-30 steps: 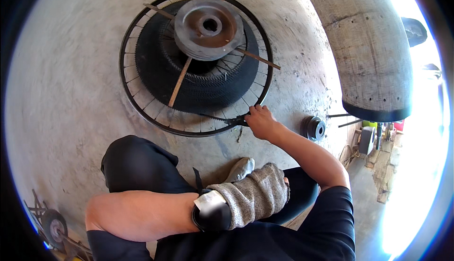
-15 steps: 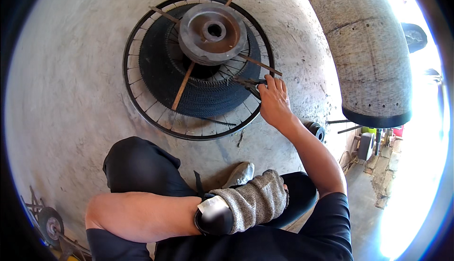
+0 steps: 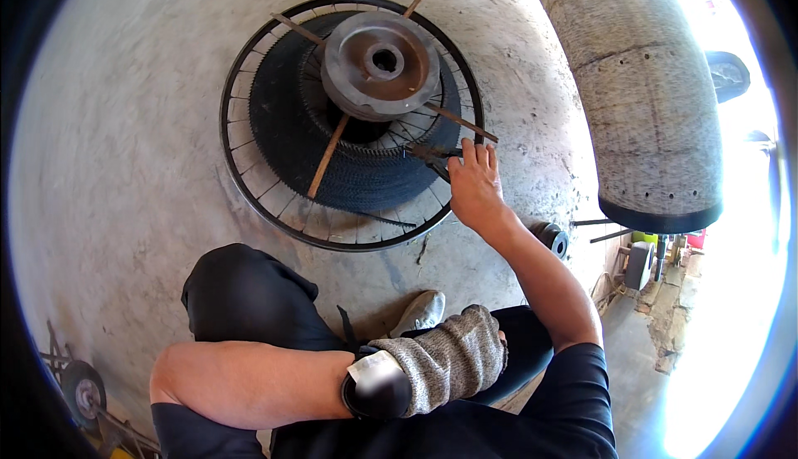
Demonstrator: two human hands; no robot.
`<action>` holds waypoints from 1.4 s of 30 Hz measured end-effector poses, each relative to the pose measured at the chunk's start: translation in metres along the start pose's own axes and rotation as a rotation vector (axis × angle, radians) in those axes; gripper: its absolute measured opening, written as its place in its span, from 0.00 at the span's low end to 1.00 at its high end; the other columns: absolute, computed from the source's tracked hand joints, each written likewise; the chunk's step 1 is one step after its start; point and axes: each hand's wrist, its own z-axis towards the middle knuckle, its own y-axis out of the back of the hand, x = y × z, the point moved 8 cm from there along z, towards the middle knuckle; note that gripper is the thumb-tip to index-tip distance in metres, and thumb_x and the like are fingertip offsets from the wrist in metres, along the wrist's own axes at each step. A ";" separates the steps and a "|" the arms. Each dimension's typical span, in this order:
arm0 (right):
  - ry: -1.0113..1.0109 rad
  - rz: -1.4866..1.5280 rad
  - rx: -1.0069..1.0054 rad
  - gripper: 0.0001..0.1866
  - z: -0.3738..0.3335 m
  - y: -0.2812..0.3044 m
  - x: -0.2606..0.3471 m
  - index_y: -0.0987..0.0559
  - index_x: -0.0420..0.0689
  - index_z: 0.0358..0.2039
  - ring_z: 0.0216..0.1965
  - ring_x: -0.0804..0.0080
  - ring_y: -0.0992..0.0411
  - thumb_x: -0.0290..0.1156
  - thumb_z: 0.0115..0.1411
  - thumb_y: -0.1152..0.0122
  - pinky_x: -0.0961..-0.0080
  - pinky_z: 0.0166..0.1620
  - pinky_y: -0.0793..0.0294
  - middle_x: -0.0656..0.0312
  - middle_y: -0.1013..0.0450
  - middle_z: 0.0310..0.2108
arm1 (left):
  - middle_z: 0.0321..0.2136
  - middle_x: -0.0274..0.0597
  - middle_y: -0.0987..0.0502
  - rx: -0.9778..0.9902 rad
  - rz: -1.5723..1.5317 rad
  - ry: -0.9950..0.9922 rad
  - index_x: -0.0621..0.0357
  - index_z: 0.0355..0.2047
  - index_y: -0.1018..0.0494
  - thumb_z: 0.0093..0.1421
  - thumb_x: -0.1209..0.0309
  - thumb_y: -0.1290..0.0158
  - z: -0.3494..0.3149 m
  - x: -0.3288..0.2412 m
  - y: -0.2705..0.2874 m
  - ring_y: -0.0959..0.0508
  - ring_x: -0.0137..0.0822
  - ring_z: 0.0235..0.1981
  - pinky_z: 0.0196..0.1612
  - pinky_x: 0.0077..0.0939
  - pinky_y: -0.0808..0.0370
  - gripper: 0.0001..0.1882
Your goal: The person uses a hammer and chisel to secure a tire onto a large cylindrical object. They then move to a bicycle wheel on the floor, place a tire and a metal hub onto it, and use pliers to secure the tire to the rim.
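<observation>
My right hand (image 3: 478,191) is closed round the handles of a pair of dark pliers (image 3: 430,153). The plier jaws point left, at the inner turns of a black coiled toothed band (image 3: 332,178); whether they grip it I cannot tell. This coil lies flat on a spoked wheel rim (image 3: 371,247), with a loose band end near the rim's front. A heavy grey metal pulley (image 3: 345,73) sits on top, over several thin rusty bars (image 3: 327,158). My left hand (image 3: 474,347) rests across my right knee, wrapped in grey knit fabric (image 3: 440,363), its fingers mostly hidden.
A large grey tube with a black rim (image 3: 657,110) stands at the right. Below it lie a small black pulley wheel (image 3: 551,240) and thin rods (image 3: 611,235). A small wheeled cart's tyre (image 3: 84,395) shows at the lower left. The floor is concrete.
My right hand and the pliers have shifted slightly left and down along the coil. The wheel and pulley appear a little lower and further right in view. My left arm stays put.
</observation>
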 end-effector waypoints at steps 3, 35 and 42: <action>-0.012 0.062 0.017 0.15 0.002 -0.001 0.002 0.23 0.36 0.38 0.54 0.43 0.36 0.20 0.46 0.41 0.49 0.65 0.45 0.41 0.34 0.50 | 0.25 0.46 0.23 0.019 -0.029 0.009 0.65 0.37 0.24 0.62 0.71 0.54 -0.003 0.000 0.006 0.23 0.43 0.30 0.35 0.46 0.27 0.12; -0.051 0.182 -0.283 0.13 -0.003 0.039 -0.022 0.25 0.41 0.33 0.45 0.49 0.34 0.19 0.43 0.41 0.57 0.46 0.34 0.47 0.34 0.44 | 0.20 0.40 0.22 0.176 0.035 0.161 0.58 0.29 0.21 0.56 0.69 0.49 0.007 0.020 0.006 0.21 0.40 0.26 0.31 0.46 0.29 0.09; -0.083 0.151 -0.393 0.14 -0.025 0.046 -0.029 0.25 0.41 0.32 0.45 0.50 0.34 0.19 0.42 0.43 0.58 0.47 0.36 0.47 0.34 0.46 | 0.17 0.38 0.26 0.123 0.112 0.079 0.59 0.26 0.23 0.57 0.70 0.50 0.005 0.017 0.004 0.24 0.39 0.23 0.32 0.47 0.29 0.08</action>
